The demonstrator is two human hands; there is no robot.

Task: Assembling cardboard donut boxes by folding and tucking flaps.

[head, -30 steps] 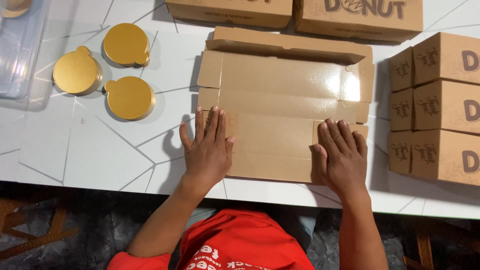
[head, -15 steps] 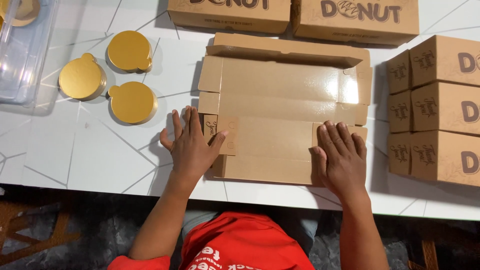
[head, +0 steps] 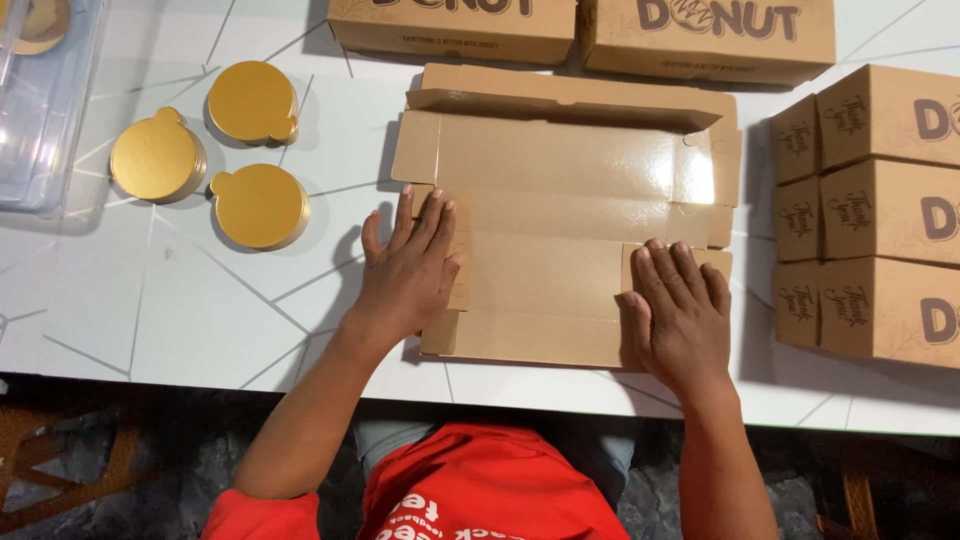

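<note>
We press a flat brown carton blank (head: 560, 215) onto the white surface (head: 180, 330), and it lies in the middle of the view. Half a second ago our left hand (head: 405, 275) sat at the blank's left edge with a small side flap partly up under the fingers; now it has slid inward toward 3 o'clock and lies flat on that flap (head: 452, 270), which is folded over onto the panel. Our right hand (head: 682, 315) has not shifted and holds the matching flap down at the right end. Both hands are spread open, palms down, grasping nothing. We judge both end flaps are now creased, while the long walls lie flat. At 12 o'clock stand two long finished brown boxes (head: 585, 25) with dark lettering on their sides. At 3 o'clock a stack of smaller brown boxes (head: 870, 210) shows printed ends. At 10 o'clock lie three round gold boards (head: 215, 150) with small tabs, and beyond them, at the left edge, a clear plastic tray (head: 45, 110).
</note>
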